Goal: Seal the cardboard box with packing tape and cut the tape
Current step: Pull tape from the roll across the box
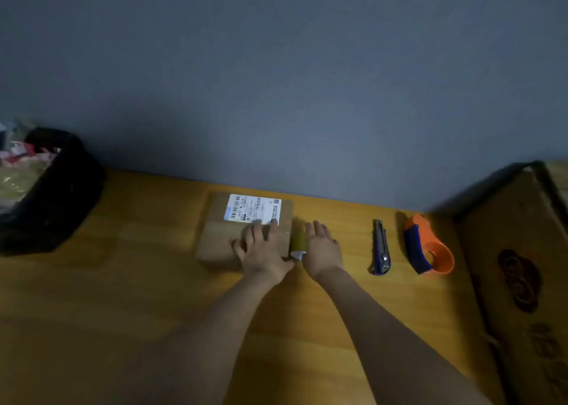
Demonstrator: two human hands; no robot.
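Note:
A small flat cardboard box (221, 235) with a white shipping label (253, 208) lies on the wooden table (123, 297) near the wall. My left hand (261, 248) rests flat on the box's near right part, fingers spread. A roll of brownish packing tape (298, 242) stands at the box's right edge, between my hands. My right hand (322, 248) is just right of the roll, fingers apart, palm against or very close to it. A blue utility knife (380, 248) lies to the right, untouched.
An orange and blue tape dispenser (427, 248) lies right of the knife. A large cardboard carton (519, 266) stands at the right edge. A black bin bag (52, 189) with rubbish sits at the back left. A grey wall (276, 82) closes the table's far side.

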